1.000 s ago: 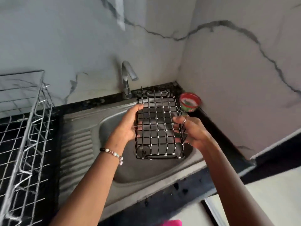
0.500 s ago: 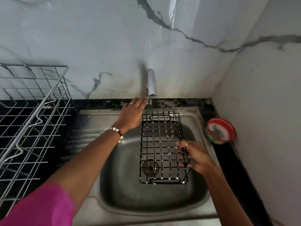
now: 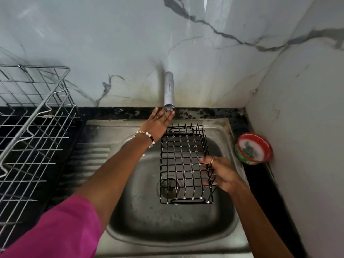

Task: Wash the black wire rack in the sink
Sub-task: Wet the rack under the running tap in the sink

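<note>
— Rack [image 3: 183,164] first: where is it?

— In the head view it sits in the sink [image 3: 130,211], over the right part of the basin, its long side running away from the camera. Black wire, grid floor, low walls. The drain [image 3: 169,186] shows through its near left corner.

— Is it resting on the basin or held up?

— I cannot tell. The right hand [image 3: 219,174] grips its right wall, fingers curled over the wire, with a ring on one finger.

— And the left hand [image 3: 158,123]?

— Reaching across to the back of the sink, fingers straight and together, holding nothing. The fingertips [image 3: 168,115] lie at the tap [image 3: 169,90], right by its base; whether they press it I cannot tell. A bead bracelet [image 3: 147,135] sits on that wrist, and a pink sleeve [image 3: 55,231] fills the lower left corner.

— Water running?

— None visible from the spout.

— Anything else around?

— A silver dish rack [image 3: 33,127] stands on the dark counter [image 3: 204,112] left of the sink, beside the ribbed drainboard [image 3: 89,157]. At the right, by the side wall, a round red and green tub [image 3: 254,148] rests on the counter edge, near the rack but apart from it. Grey-veined marble wall [image 3: 93,43] behind.
</note>
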`<action>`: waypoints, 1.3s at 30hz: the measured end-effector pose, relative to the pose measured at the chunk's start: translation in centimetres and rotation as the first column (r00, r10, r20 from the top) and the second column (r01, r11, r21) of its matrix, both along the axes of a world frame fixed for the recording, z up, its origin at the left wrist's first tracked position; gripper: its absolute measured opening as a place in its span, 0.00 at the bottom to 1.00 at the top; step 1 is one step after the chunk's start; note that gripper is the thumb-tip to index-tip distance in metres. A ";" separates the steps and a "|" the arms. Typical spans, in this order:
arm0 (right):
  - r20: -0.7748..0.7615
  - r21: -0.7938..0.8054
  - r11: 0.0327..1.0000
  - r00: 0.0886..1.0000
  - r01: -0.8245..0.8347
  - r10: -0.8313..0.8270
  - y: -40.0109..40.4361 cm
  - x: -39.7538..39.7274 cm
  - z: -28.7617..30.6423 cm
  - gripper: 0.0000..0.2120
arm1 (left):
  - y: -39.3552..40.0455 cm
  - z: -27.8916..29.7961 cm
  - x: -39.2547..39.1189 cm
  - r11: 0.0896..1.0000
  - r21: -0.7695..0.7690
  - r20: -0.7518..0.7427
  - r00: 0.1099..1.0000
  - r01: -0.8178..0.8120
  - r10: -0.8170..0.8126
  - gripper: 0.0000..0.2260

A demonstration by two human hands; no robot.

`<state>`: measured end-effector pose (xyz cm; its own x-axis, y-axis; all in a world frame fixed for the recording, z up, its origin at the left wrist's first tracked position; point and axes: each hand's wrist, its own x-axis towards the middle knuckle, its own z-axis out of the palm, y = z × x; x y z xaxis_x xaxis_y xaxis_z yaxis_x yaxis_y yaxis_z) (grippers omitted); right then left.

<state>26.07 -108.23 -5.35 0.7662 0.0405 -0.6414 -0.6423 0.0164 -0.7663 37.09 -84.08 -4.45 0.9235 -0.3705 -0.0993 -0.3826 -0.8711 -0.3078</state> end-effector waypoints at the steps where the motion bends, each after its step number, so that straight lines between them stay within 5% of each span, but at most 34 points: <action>1: 0.003 0.005 1.000 1.000 0.002 -0.002 -0.2 0.1 -0.1 0.11 | -0.1 -0.1 0.1 1.000 -0.006 0.018 1.000 -0.002 0.002 0.33; 10: 0.033 -0.034 0.999 0.999 -0.011 0.012 -0.3 0.2 -0.3 0.18 | 1.0 -0.6 0.1 0.979 0.188 0.143 0.984 0.076 -0.104 0.26; 13: 0.043 -0.031 0.999 0.999 -0.016 0.018 0.1 0.2 -0.5 0.26 | 1.0 -0.7 0.3 0.995 0.088 0.086 0.995 0.048 -0.055 0.26; 17: 0.049 -0.015 1.000 0.999 -0.023 0.024 0.4 0.3 -0.5 0.18 | 1.6 -0.9 -0.1 0.985 -0.125 -0.123 0.987 -0.117 0.102 0.33; 21: 0.044 0.005 1.000 0.999 -0.025 0.025 0.8 0.3 -0.6 0.15 | 2.6 0.3 0.1 0.873 -0.422 -0.304 0.945 -0.246 0.119 0.36; 23: 0.042 0.006 1.000 0.999 -0.029 0.029 1.2 0.3 -0.4 0.12 | 2.7 1.1 -0.4 0.748 -0.557 -0.375 0.913 -0.361 0.161 0.31; 26: 0.048 0.004 0.999 0.998 -0.032 0.032 1.7 0.3 -0.3 0.07 | 2.6 0.9 -2.6 0.207 -0.796 -0.508 0.814 -0.569 0.282 0.25; 27: 0.053 0.004 0.999 0.998 -0.034 0.034 1.8 0.3 -0.3 0.06 | 2.6 0.8 -3.7 0.049 -0.766 -0.604 0.743 -0.641 0.290 0.28; 30: 0.060 0.019 0.999 0.997 -0.049 0.048 2.5 0.4 -0.2 0.08 | 2.6 0.1 -7.1 -0.221 -0.472 -0.881 0.460 -0.853 0.107 0.37; 32: 0.055 0.032 0.997 0.996 -0.076 0.074 3.1 0.6 -0.2 0.13 | 2.6 -0.7 -8.9 -0.315 -0.271 -0.946 0.313 -0.909 -0.090 0.43; 35: 0.048 0.028 0.991 0.990 -0.132 0.130 3.8 0.8 -0.3 0.27 | 2.3 -1.7 -10.8 -0.266 -0.247 -0.945 0.292 -0.932 -0.144 0.34; 39: -0.058 -0.094 0.948 0.952 -0.305 0.300 4.4 1.6 1.0 0.10 | 3.3 -2.9 -11.1 -0.386 -0.292 -0.920 0.367 -0.875 -0.136 0.48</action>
